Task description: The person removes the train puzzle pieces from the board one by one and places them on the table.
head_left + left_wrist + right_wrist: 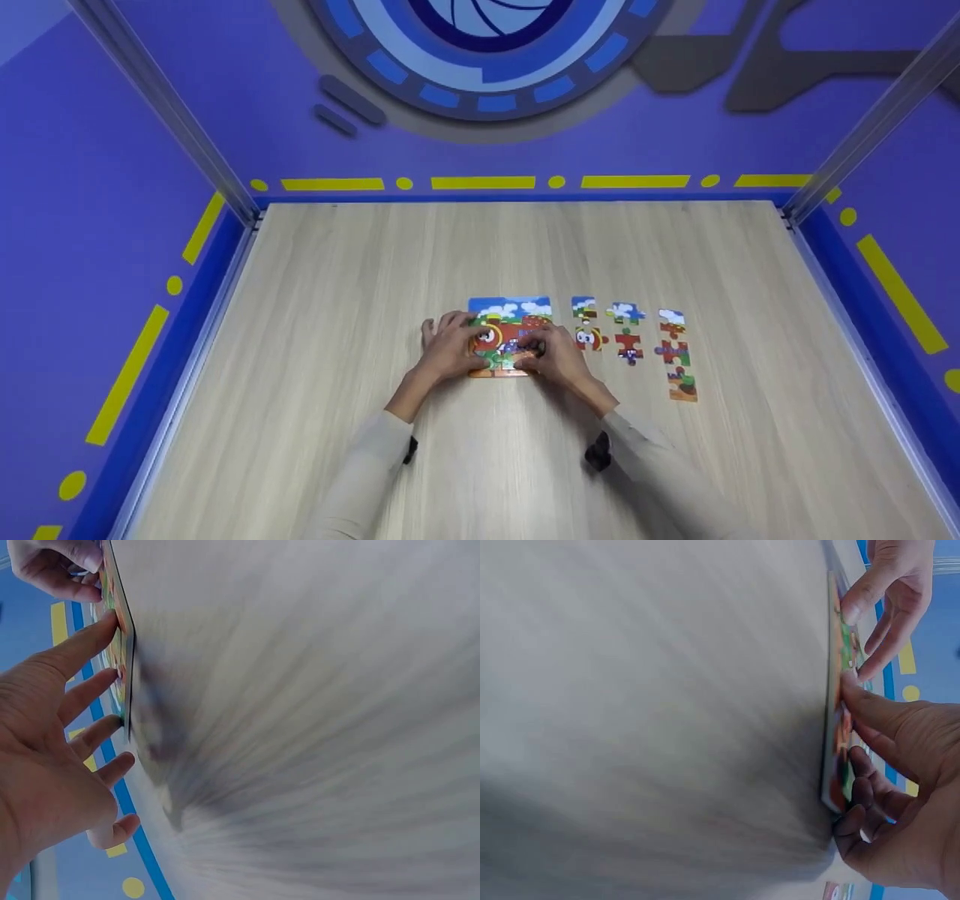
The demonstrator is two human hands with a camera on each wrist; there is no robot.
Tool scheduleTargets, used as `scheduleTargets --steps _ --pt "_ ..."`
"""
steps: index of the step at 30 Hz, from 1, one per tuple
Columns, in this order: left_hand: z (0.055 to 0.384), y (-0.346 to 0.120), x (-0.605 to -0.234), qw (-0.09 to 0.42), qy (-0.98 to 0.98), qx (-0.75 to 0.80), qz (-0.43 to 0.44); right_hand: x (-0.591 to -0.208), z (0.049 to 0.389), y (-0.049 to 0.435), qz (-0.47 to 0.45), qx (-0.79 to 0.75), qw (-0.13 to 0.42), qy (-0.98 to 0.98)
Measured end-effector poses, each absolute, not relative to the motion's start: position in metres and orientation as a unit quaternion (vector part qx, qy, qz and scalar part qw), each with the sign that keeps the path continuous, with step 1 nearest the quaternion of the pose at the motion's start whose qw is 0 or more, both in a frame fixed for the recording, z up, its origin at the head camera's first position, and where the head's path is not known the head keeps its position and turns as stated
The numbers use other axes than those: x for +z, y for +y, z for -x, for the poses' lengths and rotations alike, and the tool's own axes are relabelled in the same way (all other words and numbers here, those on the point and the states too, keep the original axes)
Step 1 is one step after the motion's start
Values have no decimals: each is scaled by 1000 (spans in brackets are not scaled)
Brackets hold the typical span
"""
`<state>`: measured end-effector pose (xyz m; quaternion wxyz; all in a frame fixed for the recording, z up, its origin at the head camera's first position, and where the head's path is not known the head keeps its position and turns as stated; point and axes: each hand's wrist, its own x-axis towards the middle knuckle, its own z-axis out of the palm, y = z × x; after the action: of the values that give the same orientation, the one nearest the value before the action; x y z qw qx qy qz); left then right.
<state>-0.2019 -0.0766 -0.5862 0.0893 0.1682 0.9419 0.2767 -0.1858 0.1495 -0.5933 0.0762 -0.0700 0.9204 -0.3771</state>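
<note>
A puzzle board (517,309) with a colourful printed picture lies on the table, under both hands. My left hand (450,350) rests at its left side, thumb near the lower edge and fingers spread along the side; in the left wrist view the fingers (96,736) look fairly straight. My right hand (561,358) is over the lower right of the board, thumb and forefinger pinching a small puzzle piece (510,347) against the lower middle. Its other fingers are curled beside the board's right edge. The fingers hide part of the piece and the picture.
Several loose puzzle pieces lie right of the board in three columns: a blue-sky piece (583,306), a piece with eyes (587,339), a red piece (628,345) and a green-and-brown corner piece (683,387) among them. Blue walls (480,157) enclose the wooden table (360,262).
</note>
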Motion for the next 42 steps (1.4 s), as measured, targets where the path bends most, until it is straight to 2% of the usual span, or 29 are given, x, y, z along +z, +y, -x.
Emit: scheduleTargets --steps 4,10,19,28,31,42 --pt "201 -75 -584 97 944 272 -161 -590 190 147 62 -367 94 923" --pt "201 -75 -584 96 944 269 -167 -592 195 147 95 -379 82 917" --pt "199 -76 -589 99 945 262 -172 -593 191 151 66 -415 101 902" --pt "199 -78 -588 95 944 268 -168 -587 187 150 89 -423 108 895" --pt "199 -79 -587 93 943 271 -169 -586 186 149 83 -411 103 902" --pt "199 -76 -587 69 946 267 -170 -592 179 159 103 -367 25 924"
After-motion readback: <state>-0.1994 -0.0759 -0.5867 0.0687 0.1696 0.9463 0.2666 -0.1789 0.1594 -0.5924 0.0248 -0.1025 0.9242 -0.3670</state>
